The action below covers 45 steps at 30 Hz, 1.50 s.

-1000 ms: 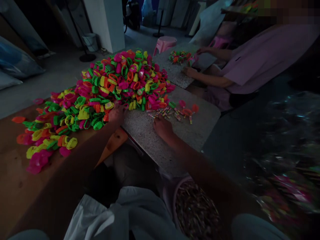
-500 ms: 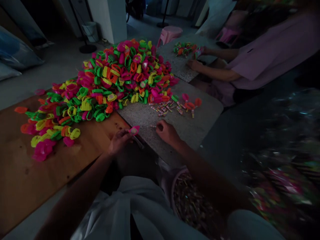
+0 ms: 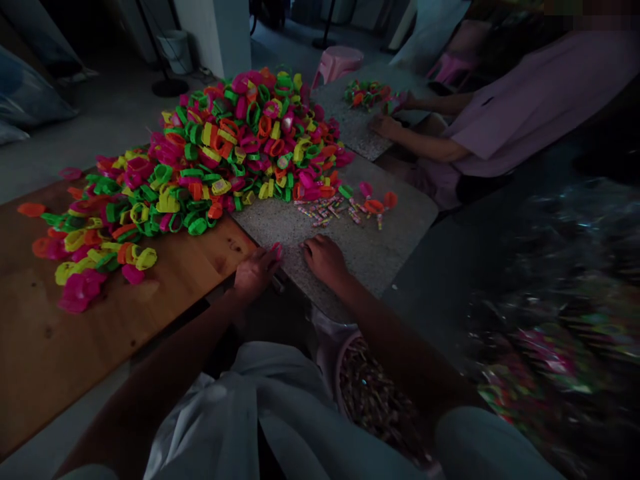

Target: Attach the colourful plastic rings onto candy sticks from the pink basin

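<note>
My left hand (image 3: 253, 272) is closed at the near edge of the grey tabletop, gripping a bright pink plastic toy watch (image 3: 277, 251) between thumb and fingers. A little to its right, my right hand (image 3: 326, 259) rests low over the grey top with fingertips pinched. Something small and pale shows at those fingertips, too small to name. Beyond my hands lies a scatter of small wrapped candies (image 3: 320, 211). Behind and to the left rises a big heap of plastic toy watches (image 3: 240, 147) in pink, green, yellow and orange.
The heap spreads onto a wooden board (image 3: 190, 277) at left; the speckled grey tabletop (image 3: 400, 213) is at right. Below my right forearm stands a pink tub (image 3: 343, 363) full of small wrapped pieces. Clear bags (image 3: 565, 360) lie at right. A co-worker (image 3: 510, 127) sits across.
My left hand has moved right and slightly up with the pink toy watch, which has turned and shows less. My right hand has shifted slightly left. The whole view has drifted a little.
</note>
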Available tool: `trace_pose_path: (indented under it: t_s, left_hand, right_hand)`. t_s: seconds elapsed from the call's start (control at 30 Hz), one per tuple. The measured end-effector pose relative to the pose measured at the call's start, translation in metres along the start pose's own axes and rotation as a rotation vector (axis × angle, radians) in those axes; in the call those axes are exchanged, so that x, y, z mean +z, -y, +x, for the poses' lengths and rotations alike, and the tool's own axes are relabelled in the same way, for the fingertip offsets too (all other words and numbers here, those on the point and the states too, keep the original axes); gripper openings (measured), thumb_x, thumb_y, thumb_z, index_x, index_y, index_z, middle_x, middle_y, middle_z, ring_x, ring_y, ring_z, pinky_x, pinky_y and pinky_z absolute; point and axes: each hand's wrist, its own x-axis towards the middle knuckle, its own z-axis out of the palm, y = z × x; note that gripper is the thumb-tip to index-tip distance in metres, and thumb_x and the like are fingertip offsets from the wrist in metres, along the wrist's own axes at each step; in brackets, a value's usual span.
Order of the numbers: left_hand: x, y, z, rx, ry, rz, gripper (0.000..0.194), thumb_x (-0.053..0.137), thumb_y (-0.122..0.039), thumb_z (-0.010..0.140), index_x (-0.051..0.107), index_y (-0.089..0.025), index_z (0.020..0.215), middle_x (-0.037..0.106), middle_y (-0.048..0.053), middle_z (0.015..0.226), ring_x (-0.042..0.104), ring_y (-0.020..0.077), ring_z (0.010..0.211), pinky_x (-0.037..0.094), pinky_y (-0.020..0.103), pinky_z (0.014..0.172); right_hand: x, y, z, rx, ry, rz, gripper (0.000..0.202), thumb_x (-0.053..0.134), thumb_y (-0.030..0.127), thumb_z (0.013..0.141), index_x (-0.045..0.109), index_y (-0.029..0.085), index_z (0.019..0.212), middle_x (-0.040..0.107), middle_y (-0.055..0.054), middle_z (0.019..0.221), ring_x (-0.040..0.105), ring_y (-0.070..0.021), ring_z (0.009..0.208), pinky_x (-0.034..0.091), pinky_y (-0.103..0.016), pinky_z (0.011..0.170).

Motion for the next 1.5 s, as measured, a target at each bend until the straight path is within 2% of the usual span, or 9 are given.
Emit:
trace_pose_path:
  t_s: [0.23, 0.4, 0.57, 0.67, 0.77, 0.9, 1.03, 1.27, 1.5]
  left_hand:
    - [-0.007, 0.001, 0.002, 0.094, 0.082, 0.058, 0.034, 0.061, -0.041, 0.103, 0.069, -0.022, 0.130, 0.076, 0.010, 0.109, 0.070, 0.0223, 0.097, 0.053, 0.030, 0.085]
    - [-0.030, 0.002, 0.006, 0.139, 0.116, 0.238, 0.032, 0.057, -0.029, 0.102, 0.071, -0.027, 0.130, 0.062, 0.015, 0.143, 0.060, 0.0322, 0.127, 0.054, 0.042, 0.096]
    - [-0.036, 0.015, 0.027, 0.251, 0.263, 0.336, 0.029, 0.057, -0.027, 0.102, 0.075, -0.031, 0.124, 0.048, 0.009, 0.162, 0.047, 0.0364, 0.143, 0.050, 0.053, 0.108]
    - [-0.031, 0.021, 0.028, 0.295, 0.223, 0.225, 0.026, 0.057, -0.029, 0.104, 0.077, -0.030, 0.119, 0.054, 0.009, 0.157, 0.046, 0.0336, 0.146, 0.044, 0.054, 0.116]
    - [-0.026, 0.017, 0.011, 0.280, 0.143, -0.002, 0.028, 0.053, -0.032, 0.107, 0.075, -0.026, 0.123, 0.066, 0.012, 0.140, 0.060, 0.0274, 0.131, 0.048, 0.049, 0.114]
    - [-0.016, 0.005, -0.020, 0.126, -0.021, -0.324, 0.027, 0.055, -0.038, 0.107, 0.074, -0.021, 0.116, 0.072, 0.013, 0.123, 0.067, 0.0240, 0.118, 0.055, 0.043, 0.105]
    - [-0.003, 0.003, -0.037, -0.051, -0.057, -0.501, 0.027, 0.059, -0.042, 0.104, 0.073, -0.020, 0.112, 0.074, 0.012, 0.115, 0.070, 0.0220, 0.109, 0.057, 0.039, 0.098]
    - [0.005, 0.010, -0.036, -0.136, -0.047, -0.522, 0.026, 0.064, -0.041, 0.101, 0.075, -0.022, 0.114, 0.075, 0.009, 0.114, 0.070, 0.0214, 0.106, 0.057, 0.038, 0.095]
    - [0.008, -0.004, -0.030, -0.113, -0.103, -0.332, 0.018, 0.071, -0.032, 0.097, 0.079, -0.021, 0.109, 0.071, 0.009, 0.106, 0.068, 0.0214, 0.100, 0.057, 0.036, 0.093]
  right_hand:
    - [-0.001, 0.000, -0.002, 0.016, -0.018, 0.051, 0.029, 0.048, 0.027, 0.108, 0.075, 0.018, 0.107, 0.070, -0.014, 0.106, 0.061, -0.0277, 0.103, 0.048, -0.039, 0.095]
    - [0.002, -0.002, -0.001, 0.027, -0.018, 0.077, 0.028, 0.049, 0.027, 0.107, 0.075, 0.017, 0.108, 0.070, -0.014, 0.106, 0.060, -0.0278, 0.104, 0.047, -0.039, 0.097]
    - [0.003, -0.001, -0.001, 0.041, -0.023, 0.111, 0.027, 0.049, 0.026, 0.107, 0.074, 0.017, 0.107, 0.069, -0.014, 0.108, 0.060, -0.0271, 0.104, 0.047, -0.038, 0.097]
    - [0.002, -0.001, -0.002, 0.052, -0.031, 0.219, 0.024, 0.051, 0.028, 0.106, 0.073, 0.019, 0.104, 0.070, -0.012, 0.105, 0.062, -0.0258, 0.104, 0.048, -0.037, 0.098]
    - [0.002, 0.000, -0.006, 0.075, -0.044, 0.404, 0.021, 0.054, 0.030, 0.105, 0.073, 0.019, 0.104, 0.071, -0.010, 0.104, 0.065, -0.0244, 0.103, 0.050, -0.037, 0.097]
    - [0.000, 0.006, -0.016, 0.071, -0.018, 0.630, 0.018, 0.058, 0.030, 0.102, 0.073, 0.021, 0.108, 0.074, -0.008, 0.107, 0.068, -0.0222, 0.102, 0.052, -0.035, 0.094]
    - [-0.003, 0.017, -0.023, 0.002, 0.012, 0.723, 0.017, 0.061, 0.029, 0.100, 0.073, 0.022, 0.108, 0.074, -0.007, 0.108, 0.069, -0.0216, 0.102, 0.053, -0.035, 0.095]
    - [-0.004, 0.027, -0.023, -0.095, 0.047, 0.669, 0.016, 0.060, 0.025, 0.100, 0.074, 0.022, 0.108, 0.075, -0.008, 0.109, 0.068, -0.0228, 0.106, 0.052, -0.038, 0.098]
    - [0.003, 0.030, -0.021, -0.140, 0.059, 0.536, 0.018, 0.060, 0.024, 0.103, 0.075, 0.023, 0.113, 0.075, -0.009, 0.109, 0.065, -0.0248, 0.108, 0.050, -0.039, 0.100]
